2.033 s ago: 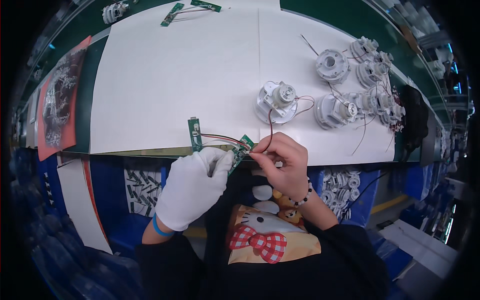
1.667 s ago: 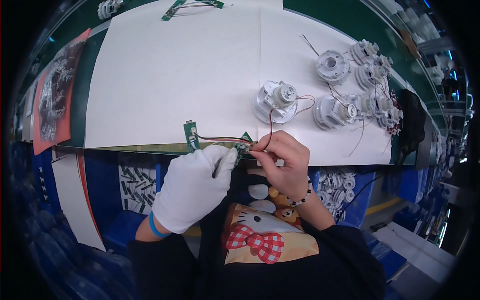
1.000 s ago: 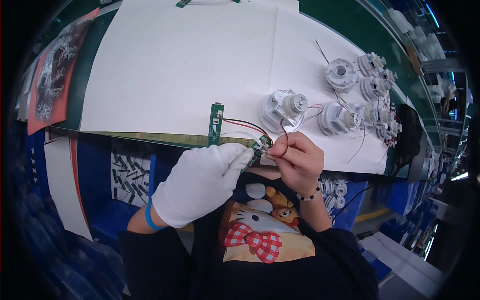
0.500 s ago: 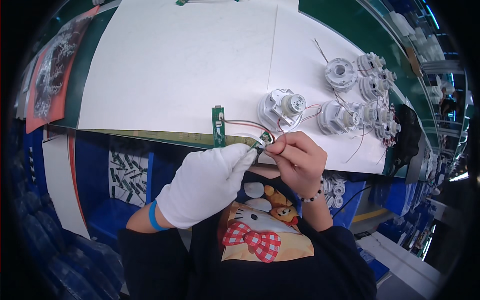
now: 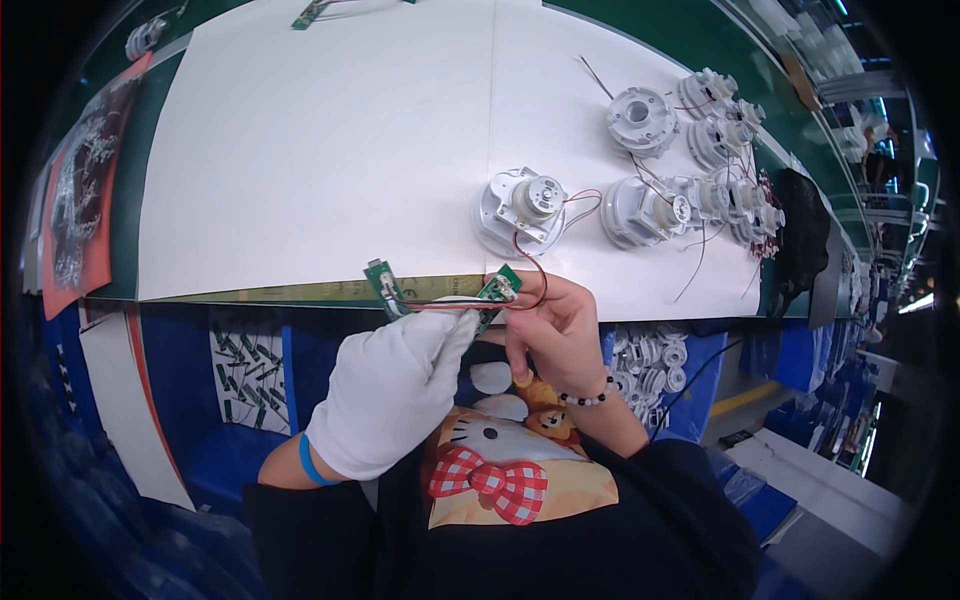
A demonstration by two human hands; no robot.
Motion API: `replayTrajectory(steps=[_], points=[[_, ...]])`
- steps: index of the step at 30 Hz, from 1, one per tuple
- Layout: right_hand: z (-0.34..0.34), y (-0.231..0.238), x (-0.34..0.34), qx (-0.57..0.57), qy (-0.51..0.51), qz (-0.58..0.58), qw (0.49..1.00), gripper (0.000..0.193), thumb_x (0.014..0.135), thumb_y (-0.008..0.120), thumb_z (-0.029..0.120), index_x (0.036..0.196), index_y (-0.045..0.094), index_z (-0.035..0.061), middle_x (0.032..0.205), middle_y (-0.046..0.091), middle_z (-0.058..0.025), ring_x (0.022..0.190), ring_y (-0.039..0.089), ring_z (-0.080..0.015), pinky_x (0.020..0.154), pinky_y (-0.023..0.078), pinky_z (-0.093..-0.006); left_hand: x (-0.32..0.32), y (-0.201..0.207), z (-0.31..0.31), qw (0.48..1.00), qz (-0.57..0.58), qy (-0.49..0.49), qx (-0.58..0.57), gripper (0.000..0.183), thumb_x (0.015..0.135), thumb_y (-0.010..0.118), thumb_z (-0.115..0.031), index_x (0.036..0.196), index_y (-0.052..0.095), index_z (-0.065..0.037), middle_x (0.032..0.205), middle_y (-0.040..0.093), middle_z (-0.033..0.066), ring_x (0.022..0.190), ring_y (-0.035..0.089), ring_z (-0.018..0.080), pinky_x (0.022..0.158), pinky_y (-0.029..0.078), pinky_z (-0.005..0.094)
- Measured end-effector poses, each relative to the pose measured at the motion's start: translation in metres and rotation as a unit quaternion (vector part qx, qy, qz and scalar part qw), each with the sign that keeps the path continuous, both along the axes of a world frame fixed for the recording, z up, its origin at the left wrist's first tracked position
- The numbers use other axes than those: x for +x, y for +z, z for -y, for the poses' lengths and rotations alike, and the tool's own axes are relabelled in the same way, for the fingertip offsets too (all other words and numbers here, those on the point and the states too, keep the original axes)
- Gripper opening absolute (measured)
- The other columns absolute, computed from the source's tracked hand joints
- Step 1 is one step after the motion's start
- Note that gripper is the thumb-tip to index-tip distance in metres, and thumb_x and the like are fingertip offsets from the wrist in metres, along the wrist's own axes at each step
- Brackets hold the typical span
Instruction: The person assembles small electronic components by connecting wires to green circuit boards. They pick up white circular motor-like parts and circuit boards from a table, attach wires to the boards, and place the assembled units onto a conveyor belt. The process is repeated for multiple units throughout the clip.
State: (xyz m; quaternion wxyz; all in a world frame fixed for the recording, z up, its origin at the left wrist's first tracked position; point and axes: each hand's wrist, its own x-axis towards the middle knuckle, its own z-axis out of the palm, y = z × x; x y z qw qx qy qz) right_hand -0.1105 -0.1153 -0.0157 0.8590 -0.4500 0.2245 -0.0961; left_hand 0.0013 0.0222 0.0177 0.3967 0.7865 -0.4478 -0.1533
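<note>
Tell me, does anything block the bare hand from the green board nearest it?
Nothing visible does: the right hand is right by the board, which the gloved left hand holds. Only a thin wire crosses in front.

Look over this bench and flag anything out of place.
One white unit looks stray: it lies alone beyond the far left corner of the sheet, while the other units sit toward its right. Nothing looks spilled or plainly damaged.
</note>
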Motion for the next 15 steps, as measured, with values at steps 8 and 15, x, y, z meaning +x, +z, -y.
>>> replayTrajectory(steps=[8, 15], points=[[-0.004, -0.014, -0.003, 0.019, -0.019, 0.028, 0.999, 0.017, 0.080, 0.054, -0.004, 0.097, 0.052, -0.0074, 0.077, 0.060, -0.0083, 0.051, 0.055, -0.0095, 0.041, 0.045, -0.0194, -0.003, -0.002, -0.001, 0.998, 0.055, -0.028, -0.032, 0.010, 0.079, 0.062, -0.010, 0.088, 0.060, -0.006, 0.058, 0.055, 0.0093, 0.047, 0.054, 0.0270, 0.042, 0.042, 0.0333], [0.005, 0.011, 0.001, -0.027, 0.014, -0.077, 0.997, 0.031, 0.078, 0.061, 0.000, 0.107, 0.053, -0.0073, 0.069, 0.060, -0.0051, 0.050, 0.055, -0.0071, 0.044, 0.046, -0.0188, 0.002, 0.000, -0.005, 1.000, -0.002, -0.008, -0.018, 0.008, 0.078, 0.060, -0.006, 0.086, 0.060, -0.006, 0.061, 0.057, 0.0117, 0.051, 0.057, 0.0278, 0.046, 0.045, 0.0338]])
